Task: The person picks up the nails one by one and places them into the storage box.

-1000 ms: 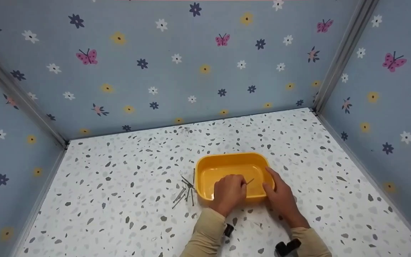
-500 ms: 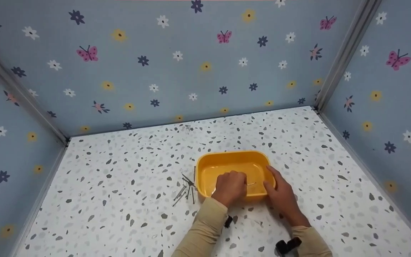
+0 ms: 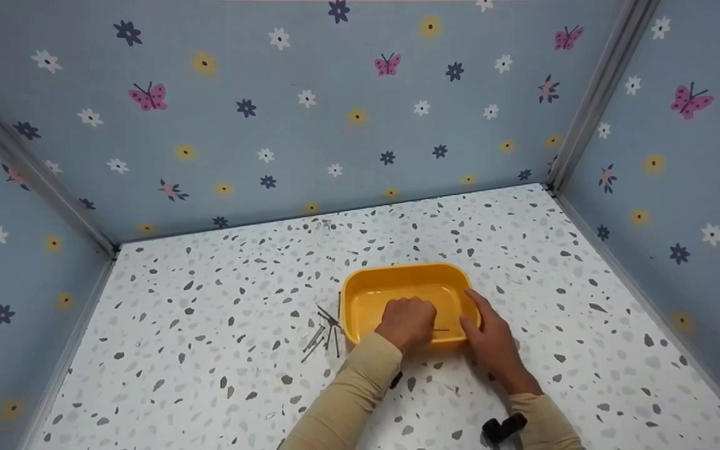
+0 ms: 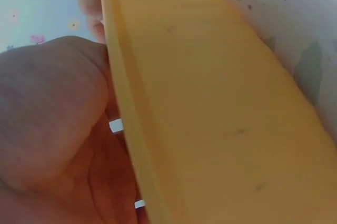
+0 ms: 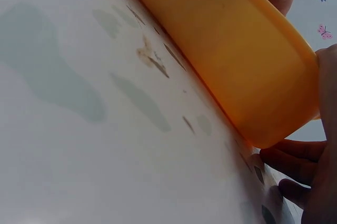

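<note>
In the head view my left hand [image 3: 407,322] reaches over the near rim into a yellow plastic tub [image 3: 410,270], its fingers curled. A thin nail [image 3: 440,329] projects from its right side, low in the tub; the fingertips are hidden. The left wrist view shows the palm side of this hand [image 4: 52,113] beside the tub's outer wall [image 4: 210,92], which covers the fingers. My right hand [image 3: 494,340] grips the tub's right end. In the right wrist view its fingers [image 5: 292,161] lie against the outside of the tub [image 5: 226,40].
A loose bunch of several nails [image 3: 322,331] lies on the speckled white table [image 3: 210,350], just left of the tub. Blue flowered panels [image 3: 310,125] enclose the back and both sides.
The nail at my left hand has gone from tilted upward to nearly level, lower in the tub. That hand has rolled over slightly. My right hand stays on the tub's end.
</note>
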